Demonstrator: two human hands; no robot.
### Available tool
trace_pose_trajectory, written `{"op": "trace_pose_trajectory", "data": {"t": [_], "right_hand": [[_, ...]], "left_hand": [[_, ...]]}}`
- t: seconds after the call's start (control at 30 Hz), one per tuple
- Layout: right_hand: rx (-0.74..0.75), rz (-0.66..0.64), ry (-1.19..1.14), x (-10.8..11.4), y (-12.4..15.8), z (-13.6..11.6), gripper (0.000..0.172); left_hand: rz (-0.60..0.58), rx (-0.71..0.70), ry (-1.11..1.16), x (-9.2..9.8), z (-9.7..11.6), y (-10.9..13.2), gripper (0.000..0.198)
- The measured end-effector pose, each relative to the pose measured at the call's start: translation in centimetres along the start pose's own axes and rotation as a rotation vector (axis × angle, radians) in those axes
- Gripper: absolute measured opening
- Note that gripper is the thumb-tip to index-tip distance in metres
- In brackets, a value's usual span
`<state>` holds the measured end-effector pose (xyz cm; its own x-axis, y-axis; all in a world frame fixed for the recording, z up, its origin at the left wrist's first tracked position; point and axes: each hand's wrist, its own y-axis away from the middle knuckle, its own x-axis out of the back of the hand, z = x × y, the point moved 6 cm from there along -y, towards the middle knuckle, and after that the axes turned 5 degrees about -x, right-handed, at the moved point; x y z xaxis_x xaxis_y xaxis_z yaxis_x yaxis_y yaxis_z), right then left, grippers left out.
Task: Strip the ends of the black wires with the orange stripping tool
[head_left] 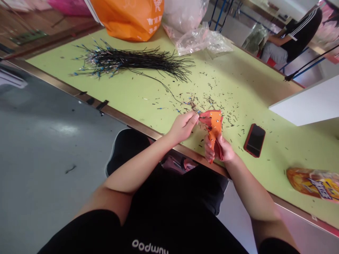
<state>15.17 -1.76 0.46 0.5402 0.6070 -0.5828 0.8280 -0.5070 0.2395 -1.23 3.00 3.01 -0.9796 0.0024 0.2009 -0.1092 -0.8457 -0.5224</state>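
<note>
Both hands at a folded orange-red sheet, at the near edge of a green table.

The right hand clenches the sheet; the left hand is pinched shut just beside its top edge, on something too small to make out. Black wire clippings and blue terminals lie scattered around the sheet. Right of it sits a phone in a red case, with a snack packet farther right. Beyond the sheet lies a bundle of black wires, one strand trailing toward it. Farther still are a crumpled clear plastic bag and an orange plastic bag, contents unseen. A co-worker sits past the far right of the table.
</note>
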Motion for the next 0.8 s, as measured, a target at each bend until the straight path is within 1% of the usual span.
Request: {"op": "trace_pose_trajectory", "data": {"t": [0.23, 0.47, 0.7, 0.8], "right_hand": [[0.014, 0.085, 0.046, -0.6, -0.3, 0.3, 0.062], [0.098, 0.153, 0.055, -1.2, -0.6, 0.8, 0.059], [0.180, 0.151, 0.088, -1.8, 0.0, 0.4, 0.059], [0.203, 0.142, 0.102, -1.9, 0.1, 0.5, 0.060]], "left_hand": [[0.006, -0.014, -0.003, -0.1, -0.1, 0.0, 0.063], [0.023, -0.017, -0.009, 0.1, 0.1, 0.0, 0.063], [0.029, 0.019, 0.084, -0.5, 0.2, -0.3, 0.066], [0.003, 0.036, 0.171, -1.1, 0.3, -0.2, 0.067]]}}
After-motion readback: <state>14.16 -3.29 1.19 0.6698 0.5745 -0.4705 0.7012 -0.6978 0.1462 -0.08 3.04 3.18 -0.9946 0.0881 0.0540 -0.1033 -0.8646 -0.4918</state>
